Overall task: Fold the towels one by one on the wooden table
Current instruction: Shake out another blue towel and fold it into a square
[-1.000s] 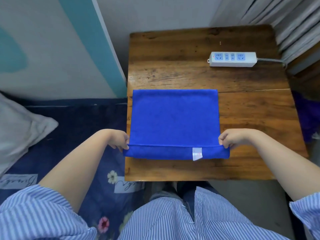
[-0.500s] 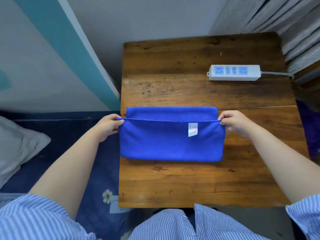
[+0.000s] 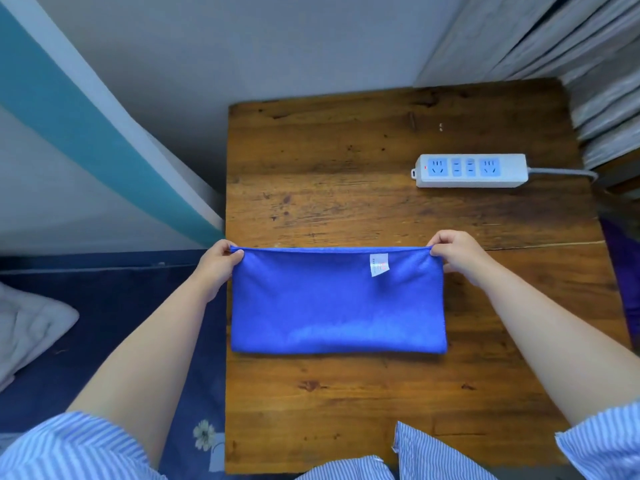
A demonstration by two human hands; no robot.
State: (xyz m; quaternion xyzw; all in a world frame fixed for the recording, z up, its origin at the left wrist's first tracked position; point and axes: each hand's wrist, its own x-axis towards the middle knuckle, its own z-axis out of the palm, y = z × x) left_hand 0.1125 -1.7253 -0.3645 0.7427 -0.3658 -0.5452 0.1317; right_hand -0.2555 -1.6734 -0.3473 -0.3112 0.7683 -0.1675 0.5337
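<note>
Since half a second ago both hands have carried the near edge of the one blue towel (image 3: pixel 337 306) up to its far edge, so it now lies folded in half on the wooden tabletop (image 3: pixel 346 188). With both arms stretched forward, the left hand (image 3: pixel 216 263) pinches its far left corner and the right hand (image 3: pixel 457 252) pinches the far right corner, a white tag (image 3: pixel 379 265) showing near the right hand. One white power strip (image 3: pixel 471 170) lies well beyond the towel, and a dark blue bed (image 3: pixel 104 306) sits left of the tabletop.
</note>
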